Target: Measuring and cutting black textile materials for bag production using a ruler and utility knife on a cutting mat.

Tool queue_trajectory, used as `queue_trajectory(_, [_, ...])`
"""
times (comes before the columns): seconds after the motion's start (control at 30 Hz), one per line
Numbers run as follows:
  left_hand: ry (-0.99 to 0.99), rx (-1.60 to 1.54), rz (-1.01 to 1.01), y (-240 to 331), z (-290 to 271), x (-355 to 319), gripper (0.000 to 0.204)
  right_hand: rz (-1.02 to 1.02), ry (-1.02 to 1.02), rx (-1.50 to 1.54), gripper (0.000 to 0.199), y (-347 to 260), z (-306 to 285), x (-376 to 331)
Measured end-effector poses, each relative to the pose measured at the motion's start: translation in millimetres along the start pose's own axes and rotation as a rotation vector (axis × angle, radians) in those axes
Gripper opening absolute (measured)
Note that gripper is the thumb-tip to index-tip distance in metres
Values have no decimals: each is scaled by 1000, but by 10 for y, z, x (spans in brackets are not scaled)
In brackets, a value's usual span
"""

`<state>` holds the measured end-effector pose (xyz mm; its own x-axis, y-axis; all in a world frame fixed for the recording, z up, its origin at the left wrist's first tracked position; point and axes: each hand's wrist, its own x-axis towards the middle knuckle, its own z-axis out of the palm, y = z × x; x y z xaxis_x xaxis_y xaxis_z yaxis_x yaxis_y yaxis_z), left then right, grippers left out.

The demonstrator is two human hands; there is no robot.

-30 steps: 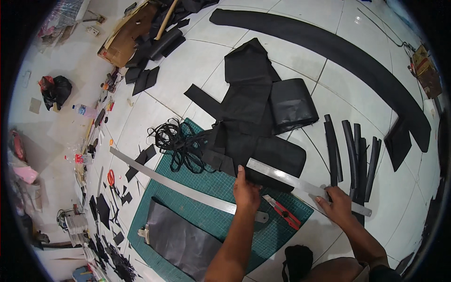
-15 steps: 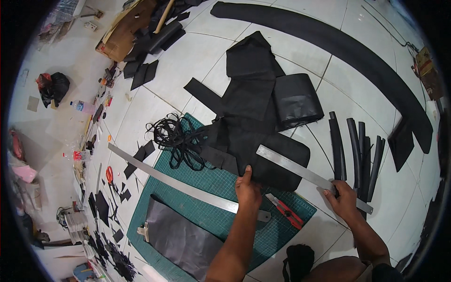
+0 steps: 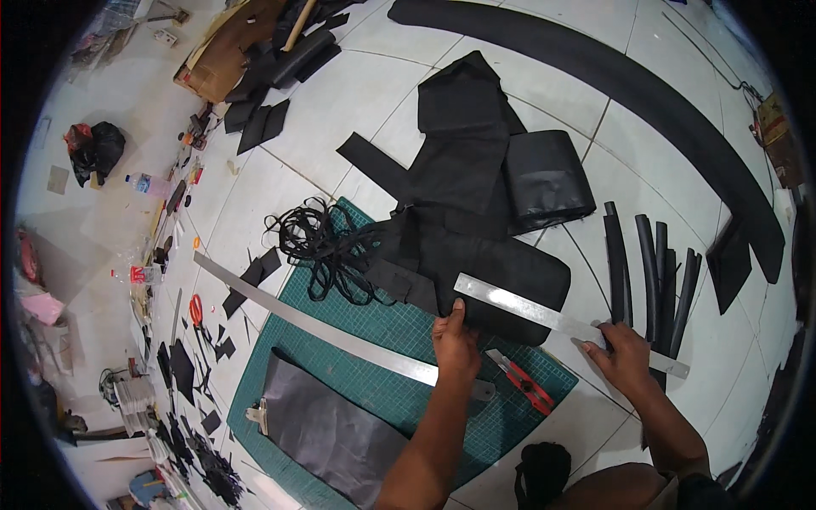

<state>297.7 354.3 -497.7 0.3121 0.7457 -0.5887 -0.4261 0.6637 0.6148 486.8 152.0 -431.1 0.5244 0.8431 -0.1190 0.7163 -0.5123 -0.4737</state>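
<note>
My right hand (image 3: 622, 357) is closed around a short steel ruler (image 3: 527, 308), whose far end lies over a black fabric piece (image 3: 531, 272). My left hand (image 3: 457, 347) pinches the near edge of that fabric, thumb on top and fingers hidden beneath. Just right of the left wrist, a red utility knife (image 3: 523, 384) rests on the green cutting mat (image 3: 344, 320). A long steel ruler (image 3: 314, 327) crosses the mat and passes under my left forearm. At the fabric's left, a tangle of black cord (image 3: 323, 251) spills over the mat's far edge.
A dark sheet with a bulldog clip (image 3: 327, 429) covers the mat's near left. Black rolled strips (image 3: 654, 272) lie at the right, and a long curved black band (image 3: 595, 68) arcs behind. Orange-handled scissors (image 3: 196, 311) and scraps litter the left floor.
The short ruler has shifted slightly left across the fabric and lies at a flatter angle, its tip now close to my left thumb. Both hands keep their hold.
</note>
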Motion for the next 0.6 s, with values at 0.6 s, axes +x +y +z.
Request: queue_trajectory(0.6, [112,60,18,61,227,-31,20,-32,-21,-88,43,-97,-59,79])
